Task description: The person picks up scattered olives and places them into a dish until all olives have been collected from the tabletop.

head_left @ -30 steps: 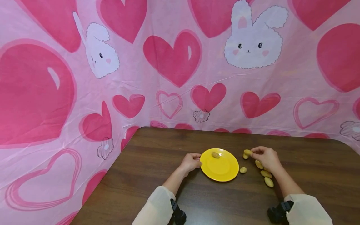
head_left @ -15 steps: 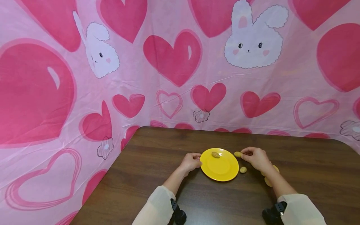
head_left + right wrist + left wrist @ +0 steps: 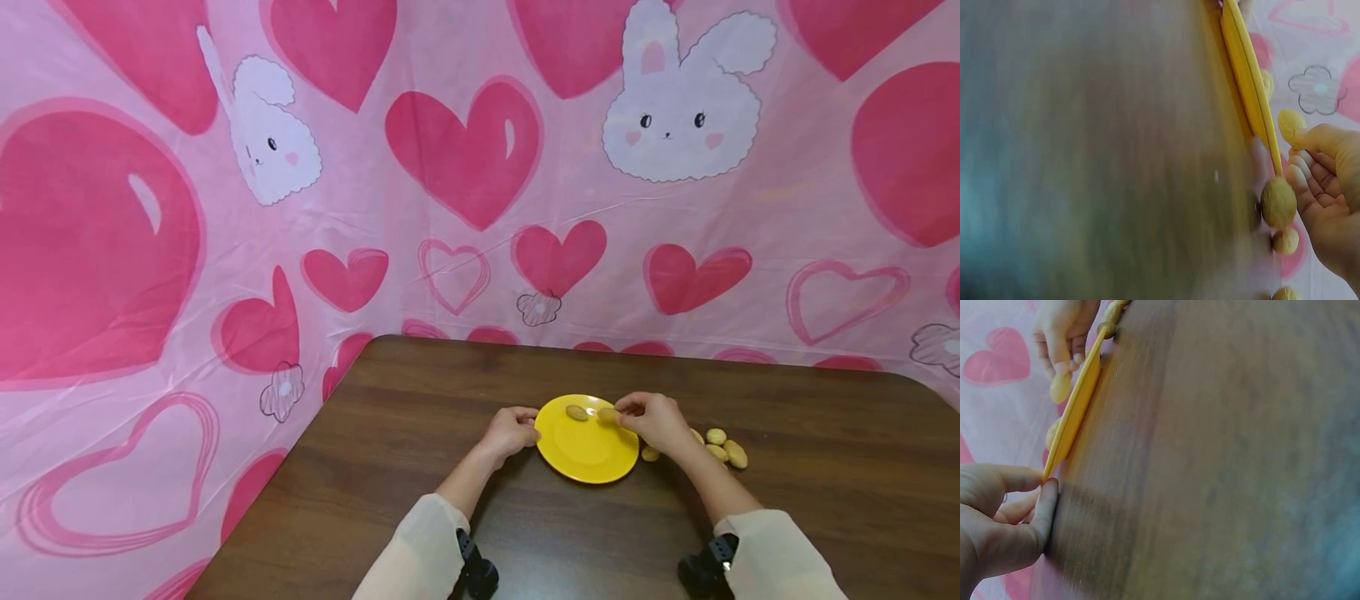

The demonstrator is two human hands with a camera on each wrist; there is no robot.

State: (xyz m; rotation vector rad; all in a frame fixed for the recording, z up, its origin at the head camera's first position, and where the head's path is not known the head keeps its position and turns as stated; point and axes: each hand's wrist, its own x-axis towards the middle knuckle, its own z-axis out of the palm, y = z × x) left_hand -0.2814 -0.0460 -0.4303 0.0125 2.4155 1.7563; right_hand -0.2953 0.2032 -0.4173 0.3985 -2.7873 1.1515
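Note:
A round yellow plate point(image 3: 588, 457) lies on the wooden table. My left hand point(image 3: 512, 435) pinches its left rim between thumb and fingers, plainly seen on the plate edge point(image 3: 1066, 434) in the left wrist view. My right hand point(image 3: 654, 421) holds a small yellow potato point(image 3: 607, 415) in its fingertips over the plate's upper right part. In the right wrist view that held potato point(image 3: 1291, 127) is apart from the plate surface. Another potato point(image 3: 577, 412) rests on the plate near its far edge.
Several more small potatoes point(image 3: 736, 454) lie on the table right of the plate, partly hidden by my right wrist. One potato point(image 3: 650, 454) sits close to the plate's right rim. Behind the brown table point(image 3: 420, 392) hangs a pink heart-patterned cloth point(image 3: 465, 192).
My right hand has carried its potato leftward from beside the pile to over the plate. More potatoes behind the right wrist are uncovered. My left hand keeps its grip on the plate's rim.

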